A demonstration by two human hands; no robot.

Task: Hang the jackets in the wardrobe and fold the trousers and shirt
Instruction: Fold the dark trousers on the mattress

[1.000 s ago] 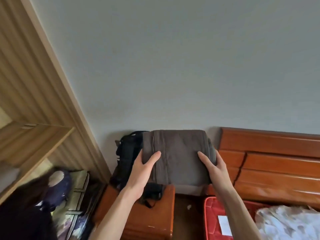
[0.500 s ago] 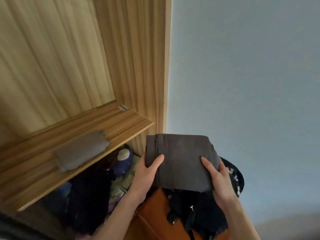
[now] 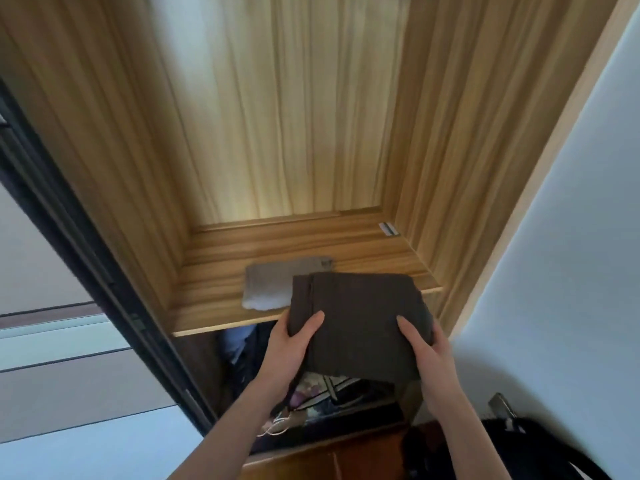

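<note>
— Folded trousers (image 3: 360, 317): dark brown, a flat square bundle, held level in front of the open wardrobe (image 3: 294, 133), far edge over the front lip of the wooden shelf (image 3: 214, 271).

— Held how?

— Gripped from both sides. Left hand (image 3: 291, 348) at the near left corner, thumb laid on top, fingers curled out of sight beneath. Right hand (image 3: 424, 355) at the near right edge, thumb likewise on top, fingers wrapped round the side and under.

— Resting on the shelf or not?

— Cannot tell; near half clearly out in the air past the shelf edge, far half over the board, contact hidden by the cloth itself.

— Anything already on that shelf?

— A lighter grey folded garment (image 3: 277, 282), lying flat, left of centre, its right part covered from view by the brown bundle. A small pale metal fitting (image 3: 388, 229) at the back right corner.

— Below the shelf?

— A dim lower compartment, jumbled: something blue (image 3: 239, 341) at the left, a patterned bag or box (image 3: 325, 389) under the trousers, thin white cords (image 3: 277, 424) in front. Too dark for more.

— And round about?

— Dark sliding-door frame (image 3: 69, 230) slanting down the left; pale wall (image 3: 571, 237) at the right; a reddish-brown cabinet top (image 3: 339, 459) at the bottom edge, with a black bag (image 3: 512, 452) lying at its right end.
</note>
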